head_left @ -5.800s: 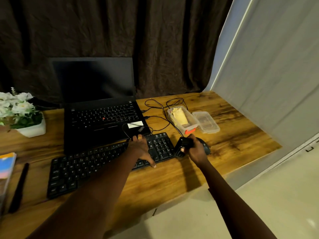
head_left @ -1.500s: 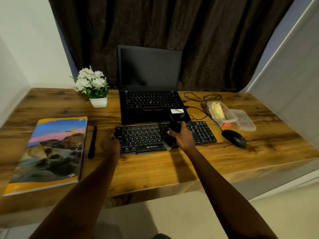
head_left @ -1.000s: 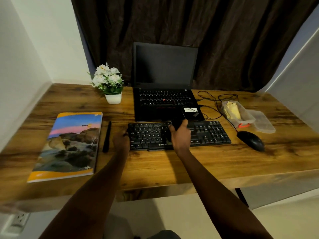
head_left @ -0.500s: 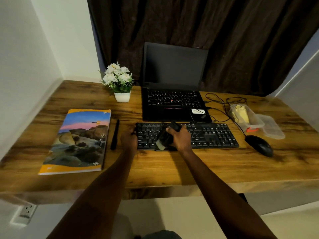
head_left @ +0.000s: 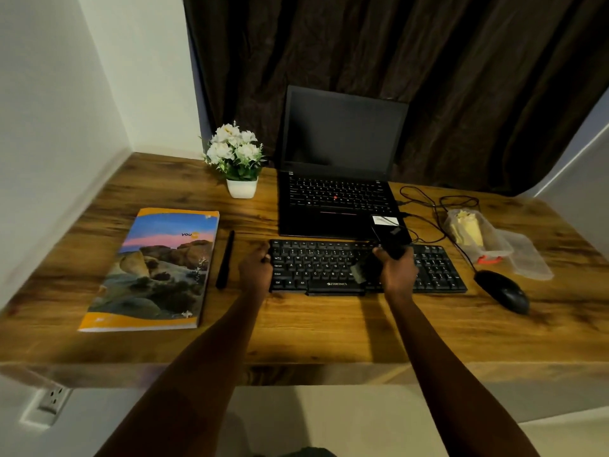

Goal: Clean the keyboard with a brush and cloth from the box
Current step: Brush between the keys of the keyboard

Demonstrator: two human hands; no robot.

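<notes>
A black keyboard (head_left: 316,265) lies on the wooden desk (head_left: 329,328) in front of a laptop. My right hand (head_left: 397,272) is shut on a black brush (head_left: 364,270), whose bristles rest on the keys near the keyboard's middle. My left hand (head_left: 255,267) grips the keyboard's left end. At the right a clear plastic box (head_left: 474,235) holds a yellow cloth (head_left: 466,227), with its lid (head_left: 527,255) lying beside it.
An open black laptop (head_left: 336,179) stands behind the keyboard, with cables (head_left: 428,206) to its right. A black mouse (head_left: 502,290) lies right of the keyboard. A black pen (head_left: 225,258), a magazine (head_left: 155,268) and a white flower pot (head_left: 239,163) sit on the left.
My head has turned left, shifting the desk rightward in view. My right hand left the mouse's side and now brushes the keyboard's middle. My left hand moved to the keyboard's left end.
</notes>
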